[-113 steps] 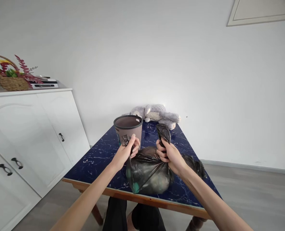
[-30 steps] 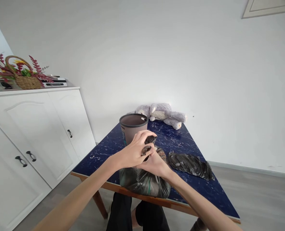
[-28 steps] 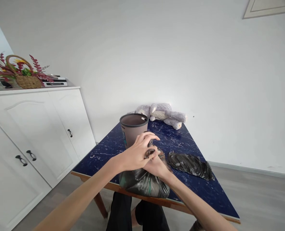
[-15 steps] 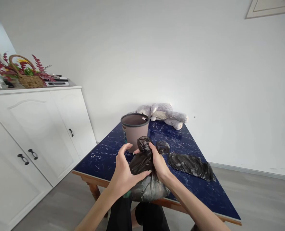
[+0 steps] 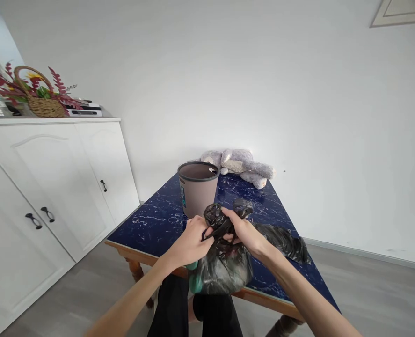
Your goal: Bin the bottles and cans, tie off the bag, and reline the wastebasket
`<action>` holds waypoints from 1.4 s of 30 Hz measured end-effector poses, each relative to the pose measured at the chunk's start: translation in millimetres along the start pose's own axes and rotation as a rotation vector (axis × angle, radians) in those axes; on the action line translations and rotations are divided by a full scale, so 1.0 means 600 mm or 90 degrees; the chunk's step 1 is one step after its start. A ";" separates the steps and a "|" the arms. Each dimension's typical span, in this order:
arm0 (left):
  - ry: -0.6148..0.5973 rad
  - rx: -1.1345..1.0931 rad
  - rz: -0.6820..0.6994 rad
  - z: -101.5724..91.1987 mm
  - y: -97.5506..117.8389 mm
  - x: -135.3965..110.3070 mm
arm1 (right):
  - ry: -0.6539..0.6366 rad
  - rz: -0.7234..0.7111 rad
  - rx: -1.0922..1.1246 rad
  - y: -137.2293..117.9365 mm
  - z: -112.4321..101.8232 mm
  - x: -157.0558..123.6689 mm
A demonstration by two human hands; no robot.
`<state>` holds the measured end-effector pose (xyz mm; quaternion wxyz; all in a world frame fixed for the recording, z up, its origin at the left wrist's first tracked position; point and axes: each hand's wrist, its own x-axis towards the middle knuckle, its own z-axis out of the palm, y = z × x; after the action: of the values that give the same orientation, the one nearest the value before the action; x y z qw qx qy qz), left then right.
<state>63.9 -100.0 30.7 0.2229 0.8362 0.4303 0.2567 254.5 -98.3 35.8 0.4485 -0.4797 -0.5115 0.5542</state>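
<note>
1 filled black bag (image 5: 224,274), lower centre of frame, at near edge of blue table (image 5: 151,224). Left hand (image 5: 192,242), right hand (image 5: 247,234) both clamped on bag's gathered neck. Bin (image 5: 200,194) upright, centre.

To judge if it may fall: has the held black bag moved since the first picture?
Yes, toward the camera: the held bag now covers part of the wooden table edge.

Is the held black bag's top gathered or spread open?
Gathered: the black bag has its top bunched between the left hand and right hand. Whether it is knotted, I cannot tell.
</note>
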 end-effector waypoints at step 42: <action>0.032 -0.377 -0.072 -0.010 -0.018 0.022 | 0.380 -0.706 -0.755 0.087 0.002 0.023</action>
<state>60.1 -82.3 31.9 0.4606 0.7028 0.3880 0.3788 251.2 -88.5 -17.4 0.4453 -0.4414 -0.7372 -0.2519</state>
